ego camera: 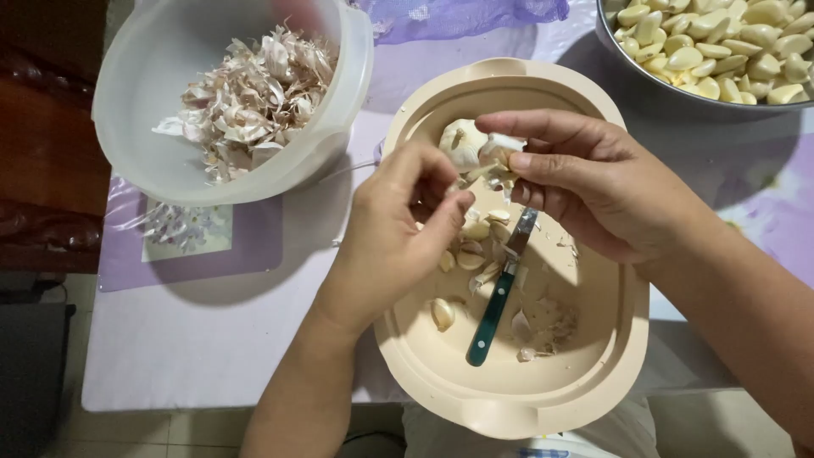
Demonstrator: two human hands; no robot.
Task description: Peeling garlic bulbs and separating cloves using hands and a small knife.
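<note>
Both hands meet over the middle of a cream plastic tub, working at one piece of garlic. The right hand pinches it between thumb and fingertips, closed firmly on it, while the left hand comes in from the other side with its fingertips narrowed onto the loose papery skin just beneath that pinch. Touching the held piece on its far side sits a whole garlic bulb, unbroken as far as I can see.

Directly under the grip lies a small knife with a green handle, blade pointing up toward the fingers, with a few cloves and scraps of skin scattered around it in the tub.

Well off beyond the left hand, a translucent white bowl is heaped with dry skins. Beyond the right hand, a metal bowl is piled with peeled cloves. Judging by those two heaps, most of the peeling looks done; the bulb and the loose cloves remain.
</note>
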